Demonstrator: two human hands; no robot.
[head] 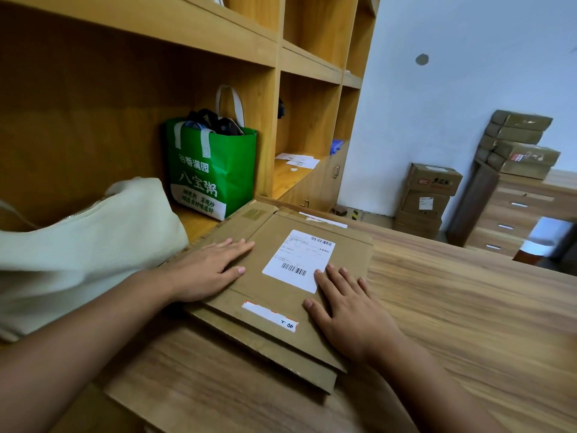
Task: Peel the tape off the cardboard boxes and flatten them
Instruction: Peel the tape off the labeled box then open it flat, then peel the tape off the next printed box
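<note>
A flattened brown cardboard box (281, 295) lies on the wooden table (468, 307), on top of other flat cardboard (218, 395). It carries a white shipping label (298, 260) with barcodes and a white-and-red sticker (270, 316) near its front edge. A strip of brown tape (254, 214) shows at its far corner. My left hand (206, 270) rests flat, palm down, on the box's left side. My right hand (349, 310) presses flat on its right side, just below the label. Neither hand holds anything.
A cream fabric bag (87, 245) and a green tote bag (212, 170) stand on the wooden shelf unit (281, 57) at the left. Stacked cardboard boxes (427, 198) sit on the floor by the wall; more boxes (521, 142) top a drawer cabinet (512, 214) at the right.
</note>
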